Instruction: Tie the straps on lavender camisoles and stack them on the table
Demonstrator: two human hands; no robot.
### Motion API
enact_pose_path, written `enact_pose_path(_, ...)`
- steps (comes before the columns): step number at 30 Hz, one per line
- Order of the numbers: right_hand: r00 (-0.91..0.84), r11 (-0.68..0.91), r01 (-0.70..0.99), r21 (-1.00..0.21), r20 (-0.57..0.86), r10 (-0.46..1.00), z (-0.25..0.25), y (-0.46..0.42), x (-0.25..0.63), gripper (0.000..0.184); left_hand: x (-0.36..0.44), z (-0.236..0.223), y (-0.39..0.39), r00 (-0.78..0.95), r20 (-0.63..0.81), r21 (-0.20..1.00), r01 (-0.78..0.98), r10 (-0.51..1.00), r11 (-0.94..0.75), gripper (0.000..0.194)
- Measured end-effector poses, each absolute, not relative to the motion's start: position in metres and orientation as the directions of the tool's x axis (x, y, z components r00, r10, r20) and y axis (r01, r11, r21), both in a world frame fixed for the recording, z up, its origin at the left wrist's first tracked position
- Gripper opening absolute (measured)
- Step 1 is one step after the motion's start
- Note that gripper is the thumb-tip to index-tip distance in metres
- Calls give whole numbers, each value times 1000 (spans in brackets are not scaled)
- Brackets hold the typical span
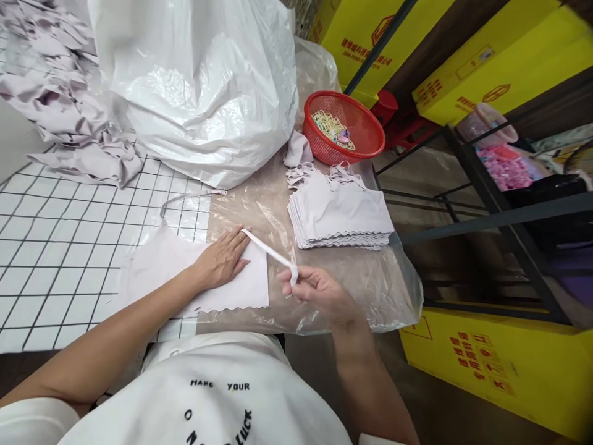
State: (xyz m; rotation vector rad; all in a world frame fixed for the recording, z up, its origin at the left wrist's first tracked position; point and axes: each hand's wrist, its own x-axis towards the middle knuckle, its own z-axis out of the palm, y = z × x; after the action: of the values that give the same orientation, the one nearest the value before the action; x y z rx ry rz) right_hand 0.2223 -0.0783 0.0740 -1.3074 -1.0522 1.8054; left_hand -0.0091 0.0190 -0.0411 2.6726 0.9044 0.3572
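Note:
A pale lilac camisole top (241,281) lies flat on the table, its scalloped hem toward me and one thin strap looping away at the far left. My left hand (222,256) rests flat on it, fingers stretched out. Pinched in my right hand (317,287) is the other shoulder strap (271,250), pulled taut from the top's upper edge near my left fingertips. Just beyond my right hand sits a neat stack of matching tops (343,210), straps gathered at its far side.
A red plastic basket (365,133) with small pale pieces stands behind the stack. A big white plastic bag (199,93) fills the back, beside heaped lilac garments (69,111). Clear plastic sheeting (250,213) covers part of the table. At right are a dark metal rack (500,222) and yellow boxes (523,377).

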Motion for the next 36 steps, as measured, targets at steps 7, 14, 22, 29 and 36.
enact_pose_path(7, -18, -168, -219, -961, -168, 986, 70, -10, 215, 34, -7, -42, 17, 770, 131, 327, 560, 624, -761, 60)
enact_pose_path(14, -30, -99, 343, -934, -117, 993, 59, 25, 214, 31, -5, -44, 15, 762, 167, 318, 559, 626, -766, 58)
enact_pose_path(22, -163, 20, 838, -546, -215, 963, 32, 37, 183, 17, -4, -48, 15, 760, 208, 302, 549, 616, -780, 58)
enact_pose_path(29, -239, 57, 873, -485, -324, 915, 38, 43, 186, 25, -4, -47, 16, 760, 197, 303, 554, 620, -775, 58)
enact_pose_path(36, -193, 31, 825, -564, -229, 954, 40, 43, 191, 9, -4, -47, 15, 759, 176, 325, 556, 627, -765, 59)
